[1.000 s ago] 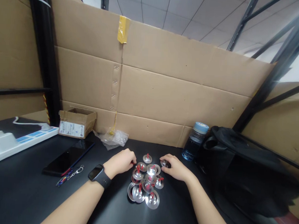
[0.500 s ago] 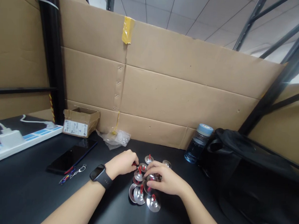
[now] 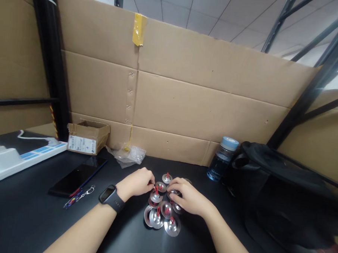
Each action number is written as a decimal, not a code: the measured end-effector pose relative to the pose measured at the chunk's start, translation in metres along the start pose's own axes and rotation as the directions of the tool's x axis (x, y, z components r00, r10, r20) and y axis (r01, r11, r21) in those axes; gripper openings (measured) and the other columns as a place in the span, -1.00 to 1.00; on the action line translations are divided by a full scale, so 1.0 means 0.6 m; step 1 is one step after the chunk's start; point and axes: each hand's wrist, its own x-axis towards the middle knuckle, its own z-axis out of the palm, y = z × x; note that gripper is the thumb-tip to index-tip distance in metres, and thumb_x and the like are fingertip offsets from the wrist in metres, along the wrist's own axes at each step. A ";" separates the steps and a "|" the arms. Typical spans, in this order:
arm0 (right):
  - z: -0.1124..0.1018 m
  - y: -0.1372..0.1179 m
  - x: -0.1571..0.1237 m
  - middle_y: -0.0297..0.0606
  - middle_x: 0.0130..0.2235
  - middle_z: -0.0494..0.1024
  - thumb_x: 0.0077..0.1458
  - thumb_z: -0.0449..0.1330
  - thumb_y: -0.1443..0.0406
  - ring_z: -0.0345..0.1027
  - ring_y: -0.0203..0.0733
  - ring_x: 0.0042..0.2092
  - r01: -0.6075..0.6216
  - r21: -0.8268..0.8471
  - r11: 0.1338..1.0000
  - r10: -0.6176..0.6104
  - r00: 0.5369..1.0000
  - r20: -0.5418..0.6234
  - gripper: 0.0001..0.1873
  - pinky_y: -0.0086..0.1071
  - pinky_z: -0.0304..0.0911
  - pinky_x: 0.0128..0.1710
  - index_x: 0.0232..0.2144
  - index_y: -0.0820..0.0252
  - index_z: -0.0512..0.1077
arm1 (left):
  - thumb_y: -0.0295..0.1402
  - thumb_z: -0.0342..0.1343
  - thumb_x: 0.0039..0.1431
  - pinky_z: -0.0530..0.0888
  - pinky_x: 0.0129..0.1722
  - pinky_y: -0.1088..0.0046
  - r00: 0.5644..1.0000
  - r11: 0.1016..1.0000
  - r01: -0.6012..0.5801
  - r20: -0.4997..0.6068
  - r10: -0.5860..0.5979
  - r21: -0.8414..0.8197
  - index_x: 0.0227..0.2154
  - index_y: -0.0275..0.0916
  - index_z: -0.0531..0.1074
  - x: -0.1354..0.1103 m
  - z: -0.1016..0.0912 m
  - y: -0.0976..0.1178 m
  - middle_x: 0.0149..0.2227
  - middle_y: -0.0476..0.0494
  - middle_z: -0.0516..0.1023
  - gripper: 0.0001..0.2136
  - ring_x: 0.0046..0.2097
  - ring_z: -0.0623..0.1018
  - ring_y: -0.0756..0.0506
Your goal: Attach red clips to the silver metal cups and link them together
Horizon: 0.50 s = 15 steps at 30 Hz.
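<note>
Several silver finger cymbals with red loops lie in a loose cluster on the black table, some overlapping. My left hand is at the cluster's left side, its thumb and fingers pinched at the red loop of one finger cymbal; the fingertips are partly hidden. From the right, my right hand reaches over the cluster with curled fingers around another finger cymbal, which they partly cover. Nearer me lie a tilted finger cymbal, a front one and an overlapping pair. One more sits at the back.
Left on the table are a phone, a keychain, a white power strip and a small cardboard box. A clear plastic bag lies behind. A water bottle and black bag stand right.
My right hand has shifted back from the middle of the cluster, uncovering the tilted finger cymbal there. My left hand stays at the left side. The view has moved slightly.
</note>
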 end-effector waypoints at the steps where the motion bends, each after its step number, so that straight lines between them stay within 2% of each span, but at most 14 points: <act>1: 0.000 0.003 0.001 -0.25 0.01 0.55 0.26 0.18 0.33 0.38 -0.06 0.05 0.015 0.000 1.000 -0.015 1.000 -0.001 -0.77 -0.20 0.20 0.17 -0.10 0.01 0.58 | -0.43 0.13 0.12 0.46 -0.25 0.44 1.000 1.000 0.006 0.000 -0.006 0.003 -0.30 -0.14 0.69 0.000 0.000 0.000 -0.30 -0.13 0.72 -0.78 -0.27 0.66 -0.16; 5: -0.004 0.006 0.003 -0.27 -0.07 0.59 0.22 0.15 0.43 0.43 -0.13 -0.01 0.049 0.017 0.999 -0.049 0.999 -0.012 -0.72 -0.29 0.26 0.08 -0.14 0.03 0.59 | -0.46 0.11 0.10 0.46 -0.25 0.43 1.000 1.000 0.018 -0.003 -0.018 0.013 -0.31 -0.15 0.69 0.001 -0.002 0.004 -0.30 -0.15 0.72 -0.77 -0.25 0.67 -0.17; 10: -0.007 0.003 0.002 -0.28 -0.12 0.59 0.08 0.28 0.40 0.45 -0.11 -0.08 0.003 0.016 1.000 -0.003 1.000 -0.018 -0.71 -0.35 0.31 -0.05 -0.14 0.02 0.59 | -0.46 0.12 0.08 0.49 -0.24 0.42 1.000 1.000 0.026 -0.006 -0.026 0.016 -0.33 -0.15 0.69 0.001 -0.006 0.009 -0.31 -0.14 0.72 -0.77 -0.27 0.67 -0.18; 15: -0.002 -0.003 0.004 -0.30 -0.19 0.60 0.06 0.23 0.43 0.46 -0.17 -0.19 0.007 0.008 1.000 -0.006 0.997 -0.073 -0.72 -0.39 0.30 -0.16 -0.19 0.05 0.60 | -0.44 0.14 0.08 0.51 -0.22 0.40 0.999 0.999 0.046 -0.017 -0.046 0.029 -0.31 -0.14 0.69 0.000 -0.005 0.011 -0.31 -0.17 0.71 -0.78 -0.25 0.67 -0.20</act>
